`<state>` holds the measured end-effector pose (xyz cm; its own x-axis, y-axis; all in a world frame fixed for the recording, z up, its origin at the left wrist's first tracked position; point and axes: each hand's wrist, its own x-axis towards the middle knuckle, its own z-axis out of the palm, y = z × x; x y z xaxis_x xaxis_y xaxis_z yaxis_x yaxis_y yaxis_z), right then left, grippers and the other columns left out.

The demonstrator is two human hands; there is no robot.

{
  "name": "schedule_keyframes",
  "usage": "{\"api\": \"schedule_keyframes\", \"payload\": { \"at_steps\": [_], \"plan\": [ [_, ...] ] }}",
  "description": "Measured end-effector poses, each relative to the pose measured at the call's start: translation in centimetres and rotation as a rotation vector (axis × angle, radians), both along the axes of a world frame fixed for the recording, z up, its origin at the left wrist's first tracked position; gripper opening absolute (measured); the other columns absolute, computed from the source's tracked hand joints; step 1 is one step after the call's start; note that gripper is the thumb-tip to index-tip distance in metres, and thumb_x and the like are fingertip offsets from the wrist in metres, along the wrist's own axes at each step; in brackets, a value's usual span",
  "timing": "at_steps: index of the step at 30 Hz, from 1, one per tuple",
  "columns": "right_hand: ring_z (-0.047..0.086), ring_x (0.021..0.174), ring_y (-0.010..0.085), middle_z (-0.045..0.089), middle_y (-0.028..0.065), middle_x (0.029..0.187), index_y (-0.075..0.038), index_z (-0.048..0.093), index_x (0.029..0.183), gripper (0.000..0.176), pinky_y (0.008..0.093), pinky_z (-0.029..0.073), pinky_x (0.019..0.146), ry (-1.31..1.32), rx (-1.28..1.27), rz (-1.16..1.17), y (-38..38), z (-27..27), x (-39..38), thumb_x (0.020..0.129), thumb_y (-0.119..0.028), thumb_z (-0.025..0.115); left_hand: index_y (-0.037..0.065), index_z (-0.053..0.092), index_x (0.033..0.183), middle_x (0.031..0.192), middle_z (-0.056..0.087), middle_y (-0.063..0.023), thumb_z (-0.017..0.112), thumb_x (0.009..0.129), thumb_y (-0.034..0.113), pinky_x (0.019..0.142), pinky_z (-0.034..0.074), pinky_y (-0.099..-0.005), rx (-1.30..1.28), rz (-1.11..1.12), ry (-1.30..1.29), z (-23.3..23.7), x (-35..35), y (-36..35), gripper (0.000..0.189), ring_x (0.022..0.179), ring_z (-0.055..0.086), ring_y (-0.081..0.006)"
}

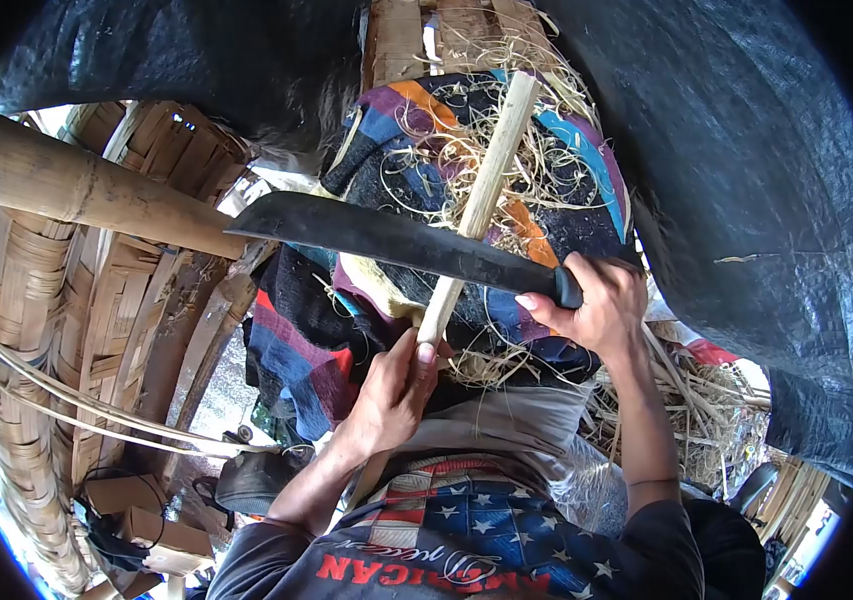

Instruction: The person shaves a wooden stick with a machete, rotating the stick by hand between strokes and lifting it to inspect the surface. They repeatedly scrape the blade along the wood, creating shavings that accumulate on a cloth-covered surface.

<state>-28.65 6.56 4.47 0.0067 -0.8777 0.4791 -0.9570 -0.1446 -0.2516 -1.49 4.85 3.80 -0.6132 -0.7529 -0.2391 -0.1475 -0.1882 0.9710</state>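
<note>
My left hand (392,395) is closed round the near end of a pale wooden stick (493,165), thumb on top. The stick slants up and away from me over a striped cloth (596,160). In my right hand (601,305) is the dark handle of a machete (376,232), fingers wrapped round it. The long black blade crosses over the stick below its middle and points left. Thin curled wood shavings (446,155) lie over the cloth around the stick, with more (491,368) near my lap.
A thick bamboo pole (96,195) juts in from the left, its end near the blade tip. Woven bamboo panels (31,300) stand at the left. Dark plastic sheeting (746,150) hangs at the right. Shavings and strips (696,410) are heaped at lower right; a cardboard box (166,540) sits lower left.
</note>
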Motion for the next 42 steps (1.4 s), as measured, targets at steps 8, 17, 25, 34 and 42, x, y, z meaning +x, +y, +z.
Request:
{"api": "schedule_keyframes", "payload": {
  "at_steps": [8,17,25,34,42],
  "plan": [
    [0.061,0.048,0.0253,0.059,0.0055,0.057,-0.007,0.062,0.075,0.064,0.0385,0.049,0.047,0.100,-0.063,0.096,-0.7,-1.6,-2.6,0.074,-0.070,0.071,-0.002,0.054,0.101,0.060,0.045,-0.0011,0.038,0.108,0.021,0.048,0.033,-0.0260,-0.006,-0.016,-0.027,-1.0,0.3,0.7,0.029,0.050,0.040,-0.0070],
    [0.063,0.045,0.0265,0.063,0.0084,0.056,-0.007,0.062,0.072,0.064,0.0402,0.050,0.043,0.215,-0.045,-0.138,-0.8,-2.1,-5.0,0.078,-0.070,0.068,0.001,0.052,0.102,0.061,0.039,0.0046,0.035,0.109,0.032,0.043,0.029,-0.0219,0.021,-0.005,-0.037,-2.0,0.3,0.6,0.036,0.048,0.034,-0.0026],
    [0.063,0.050,0.0259,0.061,0.0066,0.059,-0.009,0.061,0.071,0.062,0.0372,0.050,0.050,0.101,-0.004,0.040,-0.2,-0.8,-0.1,0.069,-0.069,0.075,-0.002,0.054,0.099,0.057,0.042,-0.0014,0.039,0.108,0.020,0.048,0.032,-0.0273,0.015,0.022,-0.070,-1.5,0.4,0.7,0.028,0.050,0.038,-0.0065],
    [0.061,0.045,0.0202,0.060,0.0039,0.055,-0.009,0.064,0.074,0.061,0.0329,0.049,0.045,0.070,0.001,0.079,-0.8,-0.9,0.2,0.075,-0.069,0.071,-0.003,0.054,0.099,0.054,0.041,-0.0054,0.042,0.106,0.013,0.045,0.031,-0.0299,-0.112,0.040,-0.093,-1.4,0.7,0.8,0.021,0.045,0.039,-0.0106],
    [0.061,0.045,0.0210,0.059,0.0037,0.055,-0.007,0.063,0.074,0.062,0.0330,0.049,0.045,0.028,-0.029,0.100,-0.6,-1.0,0.4,0.074,-0.068,0.073,-0.002,0.053,0.100,0.057,0.041,0.0002,0.038,0.108,0.022,0.045,0.029,-0.0261,-0.097,0.020,-0.047,-1.7,0.6,1.0,0.029,0.047,0.037,-0.0060]
  ]
}}
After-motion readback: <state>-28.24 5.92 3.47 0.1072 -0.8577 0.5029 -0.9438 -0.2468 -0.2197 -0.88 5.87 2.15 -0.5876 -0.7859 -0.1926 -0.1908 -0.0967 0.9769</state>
